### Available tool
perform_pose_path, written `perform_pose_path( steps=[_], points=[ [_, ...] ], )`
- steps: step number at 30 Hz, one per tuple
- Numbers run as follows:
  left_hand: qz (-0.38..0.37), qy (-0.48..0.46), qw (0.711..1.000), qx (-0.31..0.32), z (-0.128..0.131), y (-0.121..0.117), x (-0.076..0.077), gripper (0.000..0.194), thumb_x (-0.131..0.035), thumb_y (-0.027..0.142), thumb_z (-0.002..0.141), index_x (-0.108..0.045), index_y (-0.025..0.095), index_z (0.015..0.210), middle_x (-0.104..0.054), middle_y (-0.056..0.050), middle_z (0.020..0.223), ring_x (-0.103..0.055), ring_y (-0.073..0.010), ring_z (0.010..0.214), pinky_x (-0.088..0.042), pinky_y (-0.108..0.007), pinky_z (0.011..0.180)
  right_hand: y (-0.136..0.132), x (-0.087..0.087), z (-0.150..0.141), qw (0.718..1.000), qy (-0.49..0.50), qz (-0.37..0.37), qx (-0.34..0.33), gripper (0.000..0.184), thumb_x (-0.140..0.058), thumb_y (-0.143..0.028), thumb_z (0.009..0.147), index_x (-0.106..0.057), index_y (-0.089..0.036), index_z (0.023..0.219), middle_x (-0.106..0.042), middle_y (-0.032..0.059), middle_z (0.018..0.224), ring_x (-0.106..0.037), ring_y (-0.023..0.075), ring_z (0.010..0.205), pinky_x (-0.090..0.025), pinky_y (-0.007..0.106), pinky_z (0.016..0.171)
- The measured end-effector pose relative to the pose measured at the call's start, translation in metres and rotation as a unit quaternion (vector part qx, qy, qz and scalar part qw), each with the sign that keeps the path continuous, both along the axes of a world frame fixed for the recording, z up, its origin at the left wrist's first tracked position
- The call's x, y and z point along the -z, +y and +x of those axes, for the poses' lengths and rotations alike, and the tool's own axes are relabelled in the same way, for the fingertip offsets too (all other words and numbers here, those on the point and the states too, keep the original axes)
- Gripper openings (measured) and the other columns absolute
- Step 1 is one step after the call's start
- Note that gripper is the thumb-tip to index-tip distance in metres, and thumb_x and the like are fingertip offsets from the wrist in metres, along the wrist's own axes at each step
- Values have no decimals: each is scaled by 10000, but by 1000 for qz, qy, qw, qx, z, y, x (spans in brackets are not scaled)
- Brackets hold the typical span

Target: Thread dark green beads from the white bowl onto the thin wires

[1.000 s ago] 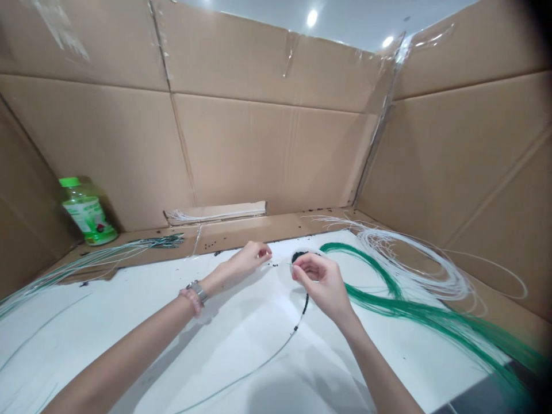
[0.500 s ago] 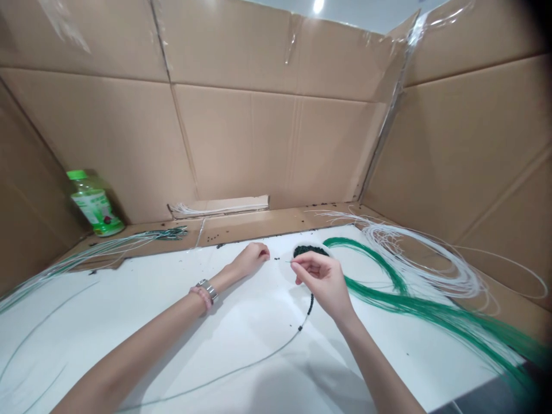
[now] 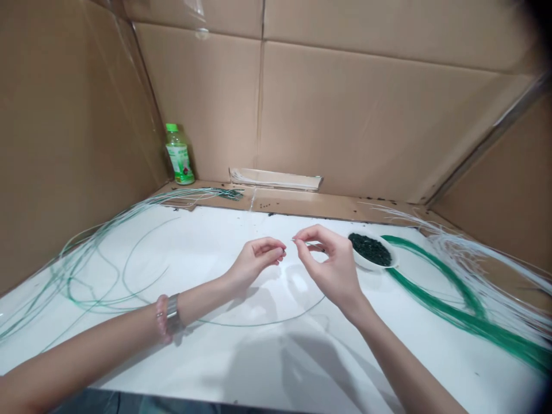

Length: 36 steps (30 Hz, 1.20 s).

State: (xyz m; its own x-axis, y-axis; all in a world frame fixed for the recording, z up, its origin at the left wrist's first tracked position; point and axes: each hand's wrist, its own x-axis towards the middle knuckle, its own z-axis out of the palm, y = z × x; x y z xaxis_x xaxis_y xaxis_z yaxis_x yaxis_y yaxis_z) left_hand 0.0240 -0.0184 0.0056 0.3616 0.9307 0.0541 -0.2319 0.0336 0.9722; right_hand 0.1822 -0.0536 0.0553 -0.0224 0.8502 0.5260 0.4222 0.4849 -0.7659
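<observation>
My left hand (image 3: 254, 261) is raised over the white board (image 3: 207, 356), thumb and forefinger pinched on a tiny dark bead (image 3: 284, 250). Facing it a short gap away, my right hand (image 3: 330, 261) is closed in a pinch on the tip of a thin pale-green wire (image 3: 267, 325). That wire curves down from behind the right hand and runs left across the board. Close to the right hand, a white bowl (image 3: 394, 263) is filled with dark green-black beads (image 3: 370, 248). A silver bangle and a pink bead bracelet circle my left wrist.
Green wire bundles (image 3: 435, 307) lie right of the bowl, with white wires (image 3: 466, 247) beyond. Strung green and white wires (image 3: 103, 253) spread at the left. A green-capped bottle (image 3: 179, 158) stands in the back corner. Cardboard walls (image 3: 379, 115) enclose the board.
The view has swung right and down. My left hand has lifted from the loose beads on the board with one bead, and the right hand has moved away from in front of the bowl.
</observation>
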Motion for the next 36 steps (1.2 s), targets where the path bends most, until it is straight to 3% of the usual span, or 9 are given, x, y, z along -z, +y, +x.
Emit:
perform_pose_path(
  steps=[4,10,20,29,36],
  points=[
    [-38,-66,997,-1,-9,-13,7,330,-807,400,640,-669,134,778,-594,8,682,-530,-86,652,-440,-229,690,-4,20,-21,999,24,15,-18,62,-571,-171,799,-588,-198,746,-683,42,829,-660,167,817,-540,262,679],
    [-70,-127,989,40,-11,-20,8,276,-795,375,682,-664,141,749,-574,19,654,-519,-73,638,-435,-210,681,-12,41,-22,998,51,0,-31,92,-572,-145,829,-592,-203,760,-690,33,827,-668,136,767,-556,221,650],
    [-87,-139,983,79,-13,-24,3,133,-750,271,757,-676,161,757,-595,26,634,-531,-63,637,-434,-186,666,-21,37,-17,998,41,5,-46,129,-573,-132,848,-587,-200,739,-694,71,895,-677,158,753,-584,262,634],
    [-215,-210,951,70,-9,-38,-5,98,-748,228,762,-686,157,735,-626,26,683,-575,-39,684,-475,-126,706,-25,40,-19,998,24,35,-37,155,-586,-62,808,-586,-199,735,-670,28,856,-659,130,756,-550,240,627],
    [-224,-212,949,62,-9,-39,-6,92,-750,212,760,-681,157,735,-620,30,674,-580,-41,685,-481,-122,711,-23,39,-21,998,25,47,-34,163,-593,-52,799,-582,-205,742,-675,24,863,-662,135,770,-542,241,628]
  ],
)
